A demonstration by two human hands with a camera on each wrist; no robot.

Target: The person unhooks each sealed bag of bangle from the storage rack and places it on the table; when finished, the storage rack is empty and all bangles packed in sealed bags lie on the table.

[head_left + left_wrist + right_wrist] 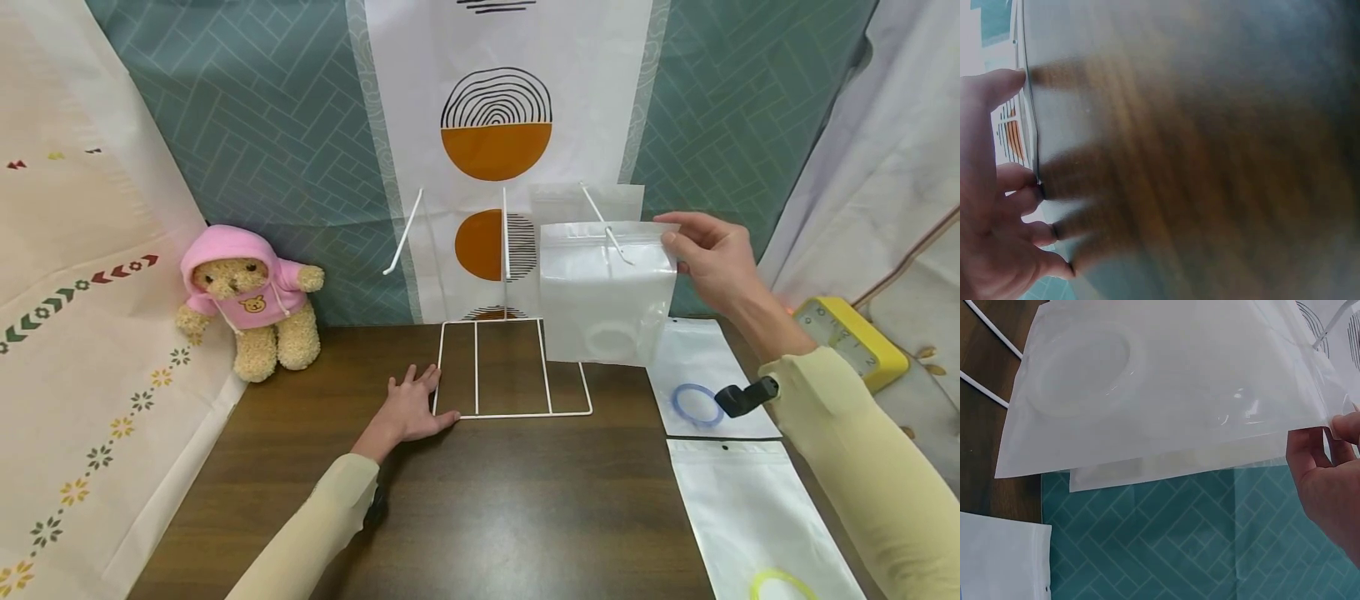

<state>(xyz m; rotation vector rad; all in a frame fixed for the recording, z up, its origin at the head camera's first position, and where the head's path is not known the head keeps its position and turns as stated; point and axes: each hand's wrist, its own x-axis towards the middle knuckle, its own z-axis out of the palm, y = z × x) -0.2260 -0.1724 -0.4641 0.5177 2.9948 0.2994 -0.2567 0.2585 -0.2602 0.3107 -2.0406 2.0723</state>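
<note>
One outspread left hand (408, 410) touches the white wire rack (476, 367) near the table's (480, 508) back edge while the right hand (717, 257) pinches a zip-top pouch (600, 300) on one hook (619, 246).

You can read no words, brands or numbers in any view. On the yellow object (855, 343) near the far right corner of the counter (525, 500), you see small dark marks (834, 329), too tiny and slanted for you to make out.
</note>
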